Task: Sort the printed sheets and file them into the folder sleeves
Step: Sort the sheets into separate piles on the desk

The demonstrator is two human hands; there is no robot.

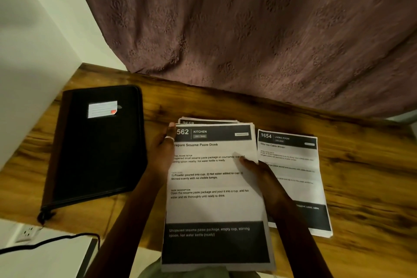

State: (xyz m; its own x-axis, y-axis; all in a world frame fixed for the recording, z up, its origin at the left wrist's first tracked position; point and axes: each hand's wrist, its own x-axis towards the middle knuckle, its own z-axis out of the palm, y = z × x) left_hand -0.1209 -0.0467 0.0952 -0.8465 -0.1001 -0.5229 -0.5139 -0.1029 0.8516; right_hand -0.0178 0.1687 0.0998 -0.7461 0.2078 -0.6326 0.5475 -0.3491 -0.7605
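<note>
A stack of printed sheets (214, 205) lies on the wooden table (365, 178), its top page headed "KITCHEN". My left hand (162, 153) holds the stack's left edge, thumb over the top corner. My right hand (264, 176) holds the stack's right edge, fingers on the top page. A separate pile of sheets (295, 165) headed "LIVING ROOM" lies just to the right, partly under my right wrist. The black zipped folder (97, 144) lies closed at the left, a white label on its cover.
A mauve curtain (259, 36) hangs over the table's far edge. A white wall (33, 52) borders the left side. Below the table's front left corner are a wall socket (27, 232) and a black cable (52, 241).
</note>
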